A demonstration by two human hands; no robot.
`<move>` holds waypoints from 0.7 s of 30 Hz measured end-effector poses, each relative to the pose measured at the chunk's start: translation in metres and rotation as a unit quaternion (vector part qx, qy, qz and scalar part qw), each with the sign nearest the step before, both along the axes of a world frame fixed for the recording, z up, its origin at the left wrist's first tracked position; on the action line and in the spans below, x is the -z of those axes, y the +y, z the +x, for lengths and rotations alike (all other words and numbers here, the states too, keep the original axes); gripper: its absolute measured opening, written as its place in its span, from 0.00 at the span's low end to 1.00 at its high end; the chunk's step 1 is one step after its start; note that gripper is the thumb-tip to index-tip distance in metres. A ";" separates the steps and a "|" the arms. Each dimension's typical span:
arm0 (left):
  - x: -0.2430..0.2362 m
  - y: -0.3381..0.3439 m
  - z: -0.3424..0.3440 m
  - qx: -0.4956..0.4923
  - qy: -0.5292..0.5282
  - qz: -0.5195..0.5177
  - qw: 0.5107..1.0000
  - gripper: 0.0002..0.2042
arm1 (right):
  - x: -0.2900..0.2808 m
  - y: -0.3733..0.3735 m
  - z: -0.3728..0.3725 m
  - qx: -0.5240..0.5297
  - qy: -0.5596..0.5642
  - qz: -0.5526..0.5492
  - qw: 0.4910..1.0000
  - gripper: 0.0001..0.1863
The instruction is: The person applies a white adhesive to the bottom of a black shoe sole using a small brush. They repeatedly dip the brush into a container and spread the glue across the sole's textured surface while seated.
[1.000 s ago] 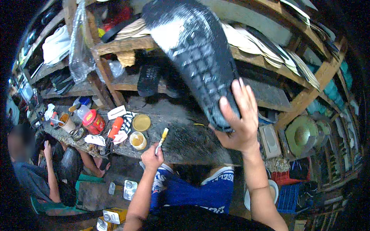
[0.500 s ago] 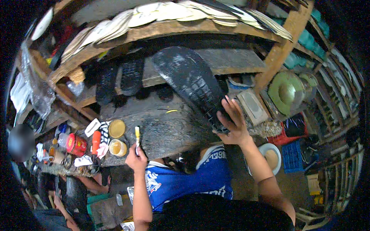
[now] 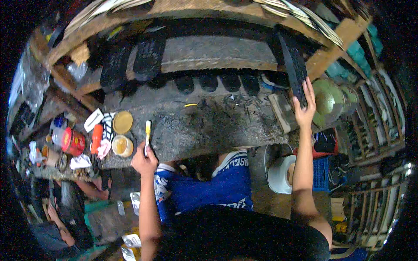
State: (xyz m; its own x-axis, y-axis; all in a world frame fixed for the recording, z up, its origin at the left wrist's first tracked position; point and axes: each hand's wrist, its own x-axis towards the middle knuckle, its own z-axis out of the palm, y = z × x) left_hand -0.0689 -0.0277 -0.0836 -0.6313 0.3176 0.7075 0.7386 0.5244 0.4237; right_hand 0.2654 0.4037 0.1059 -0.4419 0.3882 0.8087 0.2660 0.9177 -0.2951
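Observation:
My left hand point(image 3: 144, 161) is closed round a small brush point(image 3: 148, 134) with a white and yellow upper part, held upright above the bench's near left edge. At the right, my right hand point(image 3: 305, 109) grips the lower end of a black shoe sole point(image 3: 292, 61), thumb on one side and fingers on the other. The sole stands nearly edge-on beside the shelf's wooden post. Left of the brush sits an open jar of yellowish paste point(image 3: 123, 145), with a round tan lid or tub point(image 3: 123, 122) behind it.
The dark workbench point(image 3: 209, 130) carries a yellow strip point(image 3: 190, 105). More black soles point(image 3: 148, 56) lean at the shelf. An orange bottle point(image 3: 96, 138) and red container point(image 3: 73, 141) stand left; a green machine point(image 3: 326, 102) and white bucket point(image 3: 278, 174) are right. Another person's arms show lower left.
My right hand has carried the black sole from above the bench's middle to the right and turned it edge-on. Several soles behind it now show. My left hand still holds the brush; the view has shifted.

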 end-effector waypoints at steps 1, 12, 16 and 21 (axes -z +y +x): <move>0.002 0.000 -0.001 0.001 -0.008 0.009 1.000 0.10 | 0.008 -0.017 0.002 -0.007 -0.008 0.006 1.000 0.32; 0.035 -0.009 -0.004 0.022 -0.060 0.115 0.991 0.13 | 0.151 -0.234 -0.068 -0.247 -0.121 -0.161 0.948 0.38; 0.033 -0.008 -0.003 0.010 -0.070 0.108 0.992 0.13 | 0.145 -0.226 -0.145 -0.245 -0.159 -0.166 0.942 0.36; 0.035 -0.008 -0.002 -0.007 -0.077 0.091 0.993 0.14 | 0.144 -0.225 -0.265 -0.229 -0.120 -0.135 0.957 0.46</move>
